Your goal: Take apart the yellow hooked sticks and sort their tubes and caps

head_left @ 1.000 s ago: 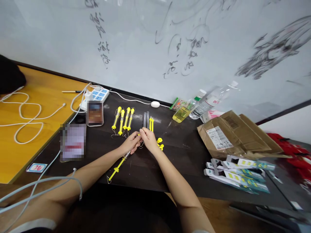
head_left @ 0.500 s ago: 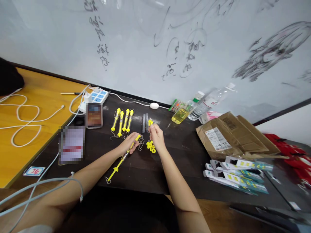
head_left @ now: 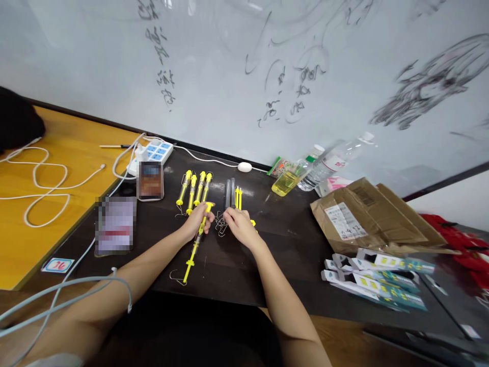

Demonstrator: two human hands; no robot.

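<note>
My left hand [head_left: 196,221] is closed round the upper part of a long yellow spring scale [head_left: 194,248] that lies along the dark table [head_left: 290,265], its wire hook at the near end. My right hand [head_left: 239,225] rests just to the right of it, fingers bent down over a small heap of wire hooks [head_left: 220,224]; whether it grips one is hidden. Behind the hands lies a row of several finished yellow scales [head_left: 194,189], and beside them clear tubes [head_left: 229,192] and thin yellow rods [head_left: 238,196].
A power strip [head_left: 153,153] and white cables [head_left: 42,178] lie at the left on the orange table. Two bottles [head_left: 305,171], a cardboard package [head_left: 362,216] and a stack of printed boxes [head_left: 376,278] stand at the right. Two blurred flat items [head_left: 114,224] lie left of the scales.
My left hand has turned the scale more upright along the table and slid up to its yellow top. My right hand came back from the rods to the wire hooks.
</note>
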